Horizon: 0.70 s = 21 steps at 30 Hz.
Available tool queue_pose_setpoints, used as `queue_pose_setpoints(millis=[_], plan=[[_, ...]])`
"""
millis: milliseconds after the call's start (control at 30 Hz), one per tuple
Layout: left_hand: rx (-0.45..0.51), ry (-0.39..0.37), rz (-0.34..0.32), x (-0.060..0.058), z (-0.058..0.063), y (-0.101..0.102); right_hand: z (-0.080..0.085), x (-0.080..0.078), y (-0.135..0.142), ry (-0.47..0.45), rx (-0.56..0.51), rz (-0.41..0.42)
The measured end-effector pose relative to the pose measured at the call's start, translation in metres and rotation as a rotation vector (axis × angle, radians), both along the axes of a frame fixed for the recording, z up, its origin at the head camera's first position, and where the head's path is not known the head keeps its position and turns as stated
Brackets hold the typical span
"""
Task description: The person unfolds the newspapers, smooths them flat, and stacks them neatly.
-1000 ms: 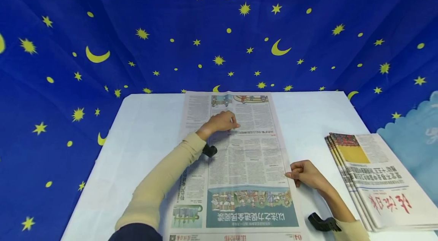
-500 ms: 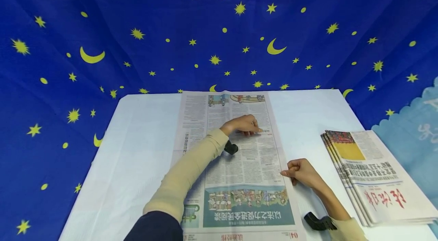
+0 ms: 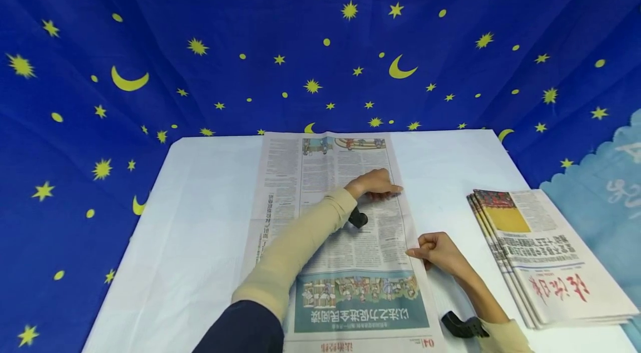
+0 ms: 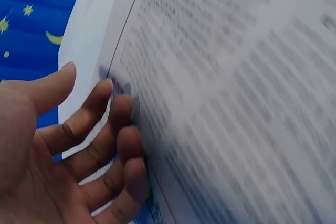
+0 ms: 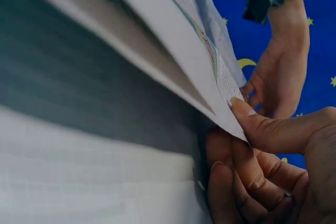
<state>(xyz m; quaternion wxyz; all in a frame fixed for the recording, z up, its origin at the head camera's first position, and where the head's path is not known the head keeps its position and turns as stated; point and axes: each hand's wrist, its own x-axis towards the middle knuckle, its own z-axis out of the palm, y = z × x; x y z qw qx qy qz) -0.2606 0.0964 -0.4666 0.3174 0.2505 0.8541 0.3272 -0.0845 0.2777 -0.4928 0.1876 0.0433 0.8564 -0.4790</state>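
Note:
A long newspaper (image 3: 360,253) lies spread down the middle of the white table, its print upside down from here and a teal picture near its lower end. My right hand (image 3: 440,253) pinches its right edge, with the thumb (image 5: 262,124) above the paper and the fingers beneath it in the right wrist view. Farther up the sheet, my left hand (image 3: 378,183) rests near the same edge. In the left wrist view, the left fingertips (image 4: 128,140) touch the printed page, loosely bent, while the thumb stands apart with no paper under it.
A stack of folded newspapers (image 3: 556,264) sits on the right of the white table (image 3: 200,202). Behind the table hangs a blue cloth (image 3: 260,19) with yellow moons and stars. Each wrist carries a black camera mount (image 3: 463,325).
My left hand has slid rightward across the newspaper from its middle to near the right edge. My right hand keeps pinching the edge in about the same place. The head view has shifted slightly.

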Motion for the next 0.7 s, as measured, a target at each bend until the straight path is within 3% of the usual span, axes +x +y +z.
queue_pose_setpoints(millis=[200, 433, 700], plan=[[-0.138, 0.071, 0.066, 0.009, 0.000, 0.021, -0.003, 0.001, 0.001, 0.014, 0.005, -0.008], [-0.253, 0.184, 0.109, 0.018, 0.005, 0.031, -0.003, 0.001, 0.000, 0.019, -0.010, -0.004], [-0.280, 0.242, 0.107, 0.018, 0.003, 0.034, -0.003, 0.002, 0.000, 0.028, 0.012, -0.015]])
